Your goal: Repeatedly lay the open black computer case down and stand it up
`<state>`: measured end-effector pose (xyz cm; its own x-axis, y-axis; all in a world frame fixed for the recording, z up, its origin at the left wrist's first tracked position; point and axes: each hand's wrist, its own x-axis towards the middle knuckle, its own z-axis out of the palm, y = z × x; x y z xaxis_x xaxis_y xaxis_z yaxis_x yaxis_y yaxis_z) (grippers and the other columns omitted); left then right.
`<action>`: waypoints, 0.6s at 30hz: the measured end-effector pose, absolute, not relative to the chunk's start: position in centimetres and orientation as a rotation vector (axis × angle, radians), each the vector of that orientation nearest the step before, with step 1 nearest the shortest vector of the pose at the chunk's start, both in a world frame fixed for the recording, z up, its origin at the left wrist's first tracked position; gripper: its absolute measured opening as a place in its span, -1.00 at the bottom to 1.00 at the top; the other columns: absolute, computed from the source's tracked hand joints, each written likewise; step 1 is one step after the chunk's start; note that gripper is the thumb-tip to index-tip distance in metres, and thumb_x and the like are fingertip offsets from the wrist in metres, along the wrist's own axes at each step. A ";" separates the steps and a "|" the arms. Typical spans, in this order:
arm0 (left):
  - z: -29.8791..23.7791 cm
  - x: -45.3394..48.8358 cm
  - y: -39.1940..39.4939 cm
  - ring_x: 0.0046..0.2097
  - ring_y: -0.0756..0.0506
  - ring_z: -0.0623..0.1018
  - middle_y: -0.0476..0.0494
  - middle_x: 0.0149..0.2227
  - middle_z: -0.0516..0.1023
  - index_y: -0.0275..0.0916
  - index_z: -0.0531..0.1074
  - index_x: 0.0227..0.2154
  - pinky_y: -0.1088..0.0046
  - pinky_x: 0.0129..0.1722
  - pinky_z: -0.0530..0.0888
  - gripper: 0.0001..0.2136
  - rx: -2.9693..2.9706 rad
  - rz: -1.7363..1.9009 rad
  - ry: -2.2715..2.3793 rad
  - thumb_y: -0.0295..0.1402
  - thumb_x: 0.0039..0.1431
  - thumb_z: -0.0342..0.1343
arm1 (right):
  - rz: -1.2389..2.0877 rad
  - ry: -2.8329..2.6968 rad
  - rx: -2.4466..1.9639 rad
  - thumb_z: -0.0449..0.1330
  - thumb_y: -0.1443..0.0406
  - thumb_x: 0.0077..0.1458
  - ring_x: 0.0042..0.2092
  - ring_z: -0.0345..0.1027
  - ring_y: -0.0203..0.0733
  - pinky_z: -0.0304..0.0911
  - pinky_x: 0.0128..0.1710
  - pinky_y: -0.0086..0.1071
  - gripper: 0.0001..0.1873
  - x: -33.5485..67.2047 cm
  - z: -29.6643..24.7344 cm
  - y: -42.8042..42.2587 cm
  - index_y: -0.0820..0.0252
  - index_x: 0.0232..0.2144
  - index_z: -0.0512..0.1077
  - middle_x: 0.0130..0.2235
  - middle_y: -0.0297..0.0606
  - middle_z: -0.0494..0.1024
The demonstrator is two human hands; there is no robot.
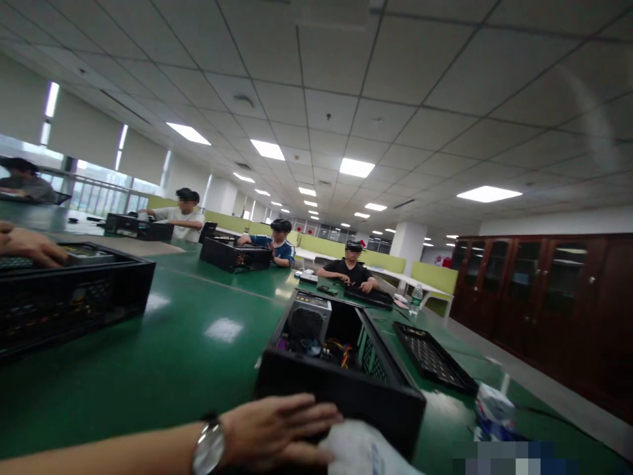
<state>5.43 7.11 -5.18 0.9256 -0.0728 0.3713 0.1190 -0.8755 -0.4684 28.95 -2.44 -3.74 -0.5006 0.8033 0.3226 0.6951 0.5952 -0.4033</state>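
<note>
My left hand [281,429], with a silver watch [208,448] on its wrist, reaches in from the lower left. Its fingers are stretched out flat in front of the near wall of a black computer case [346,389]. Whether they touch that wall I cannot tell. The fingertips and thumb meet the edge of a white, bag-like thing [368,452] with faint blue print, cut off by the bottom edge. The case's top side is open, showing a power supply [309,316] and coloured cables [343,353]. My right hand is out of view.
A black side panel [435,356] lies right of the case, with a white-and-blue package [494,412] nearer me. At left, another person's hand [34,244] reaches into a second case [74,297]. Several people sit around the green table [198,369]. A bottle [417,297] stands farther back.
</note>
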 end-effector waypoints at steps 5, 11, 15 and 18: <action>-1.7 13.2 14.2 0.20 -0.24 0.48 -0.24 0.23 0.45 -0.14 0.48 0.05 0.16 0.02 0.51 -0.76 -2.512 -0.461 -0.337 -0.36 0.38 0.07 | 0.060 -2.049 -1.446 0.22 0.16 0.19 -0.19 0.50 -0.01 0.39 -0.14 -0.23 -0.78 30.9 -2.9 6.1 0.21 -0.30 0.52 -0.29 -0.16 0.61; -4.2 13.2 10.5 -0.07 -0.17 0.54 -0.11 -0.04 0.55 -0.12 0.37 0.03 0.27 -0.17 0.50 -0.77 -2.572 -0.513 -0.428 -0.29 0.36 0.08 | -0.062 -1.644 -1.656 0.18 0.10 0.00 -0.23 0.52 0.08 0.37 -0.16 -0.21 -0.74 34.9 -7.9 8.8 0.17 -0.41 0.51 -0.33 -0.10 0.64; -5.2 8.5 5.5 -0.08 -0.16 0.49 -0.09 -0.07 0.53 -0.15 0.36 -0.07 0.28 -0.16 0.42 -0.83 -2.690 -0.507 -0.487 -0.32 0.31 0.10 | 0.041 -1.727 -1.619 0.05 0.04 0.07 -0.28 0.50 0.06 0.35 -0.19 -0.20 -0.62 34.0 -8.5 7.1 0.17 -0.44 0.50 -0.38 -0.10 0.61; -6.0 6.3 4.0 -0.09 -0.13 0.47 -0.05 -0.07 0.53 -0.16 0.35 -0.07 0.32 -0.17 0.36 -0.81 -2.637 -0.667 -0.441 -0.32 0.30 0.15 | 0.140 -1.753 -1.566 0.08 0.09 0.04 -0.16 0.52 0.08 0.35 -0.09 -0.21 -0.61 32.2 -8.7 4.9 0.20 -0.28 0.57 -0.24 -0.08 0.64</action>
